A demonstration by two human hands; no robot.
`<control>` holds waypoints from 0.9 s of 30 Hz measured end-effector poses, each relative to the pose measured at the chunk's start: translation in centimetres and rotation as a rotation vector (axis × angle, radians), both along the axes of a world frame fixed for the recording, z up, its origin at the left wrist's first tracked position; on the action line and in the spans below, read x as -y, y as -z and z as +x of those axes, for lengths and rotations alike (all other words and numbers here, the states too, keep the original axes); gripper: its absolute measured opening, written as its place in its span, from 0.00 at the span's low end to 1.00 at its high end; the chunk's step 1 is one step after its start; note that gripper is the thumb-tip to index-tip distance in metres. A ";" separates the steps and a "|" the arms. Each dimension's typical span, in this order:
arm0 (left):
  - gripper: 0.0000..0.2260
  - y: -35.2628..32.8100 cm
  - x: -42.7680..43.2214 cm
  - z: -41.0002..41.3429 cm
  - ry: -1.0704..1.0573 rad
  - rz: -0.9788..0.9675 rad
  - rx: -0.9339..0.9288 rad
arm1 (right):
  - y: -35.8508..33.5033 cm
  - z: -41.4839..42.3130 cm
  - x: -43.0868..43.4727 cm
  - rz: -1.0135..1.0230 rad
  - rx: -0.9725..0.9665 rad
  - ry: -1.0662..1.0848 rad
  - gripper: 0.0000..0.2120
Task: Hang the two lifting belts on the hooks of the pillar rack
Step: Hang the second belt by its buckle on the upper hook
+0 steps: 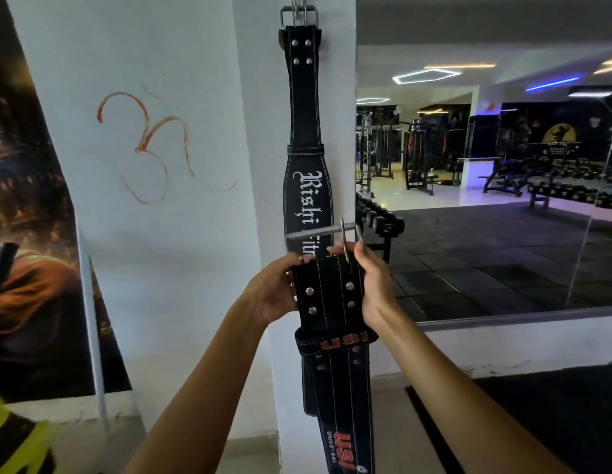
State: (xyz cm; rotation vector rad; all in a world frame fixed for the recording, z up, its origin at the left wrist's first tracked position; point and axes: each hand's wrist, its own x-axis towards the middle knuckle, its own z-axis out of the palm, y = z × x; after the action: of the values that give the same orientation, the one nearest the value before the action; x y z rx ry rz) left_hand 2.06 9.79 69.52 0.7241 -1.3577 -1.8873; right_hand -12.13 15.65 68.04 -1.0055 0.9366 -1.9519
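A black lifting belt with white lettering (305,114) hangs down the white pillar (260,131), its steel buckle (299,13) caught on a hook at the top of the frame. I hold a second black belt with red USI lettering (335,371) upright in front of the pillar's lower part. My left hand (273,289) grips its left edge just under the buckle. My right hand (373,282) grips the right edge, fingers near the prong. Its steel buckle (323,236) stands above my hands, overlapping the hanging belt. Any lower hook is hidden.
A large mirror (485,165) right of the pillar reflects gym machines, benches and a dumbbell rack (376,220). A dark poster (31,234) covers the wall at left. A white pipe (92,319) leans by it. Black floor mats lie at lower right.
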 end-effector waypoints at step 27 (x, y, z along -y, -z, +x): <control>0.21 -3.5 5.5 -11.2 -0.982 -0.696 0.113 | -6.6 -7.6 6.7 0.159 -0.338 -0.090 0.08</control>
State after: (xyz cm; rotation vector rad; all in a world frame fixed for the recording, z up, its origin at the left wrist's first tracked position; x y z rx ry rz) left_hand -9.11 4.26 72.97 0.8890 -1.2513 -0.5664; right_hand -19.77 8.98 74.62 -1.2838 1.1896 -1.6334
